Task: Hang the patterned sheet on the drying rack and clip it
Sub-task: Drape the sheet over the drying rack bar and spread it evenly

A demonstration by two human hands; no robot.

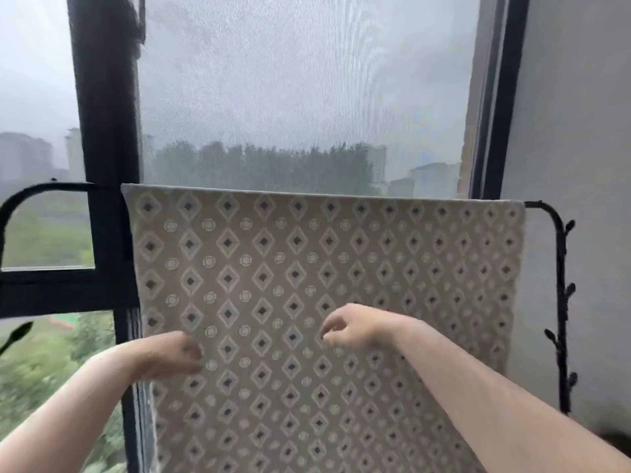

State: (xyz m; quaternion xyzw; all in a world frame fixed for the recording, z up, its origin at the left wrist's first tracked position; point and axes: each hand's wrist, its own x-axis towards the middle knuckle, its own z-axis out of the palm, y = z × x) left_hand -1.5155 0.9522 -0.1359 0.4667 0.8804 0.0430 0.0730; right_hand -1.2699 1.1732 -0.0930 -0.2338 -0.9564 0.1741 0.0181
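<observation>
Sheet point(307, 254) hung over rack point(561, 254) top edge; clipping undone, we judged. Right hand point(345, 327) loosely curled, empty; left hand point(170, 356) blurred, unclear.

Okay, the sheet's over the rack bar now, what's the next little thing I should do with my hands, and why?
Probably lift the right hand to one of the small dark clip-like pieces on the rack's right post. The patterned sheet already hangs flat over the top bar, and no clip shows along its top edge.
</observation>
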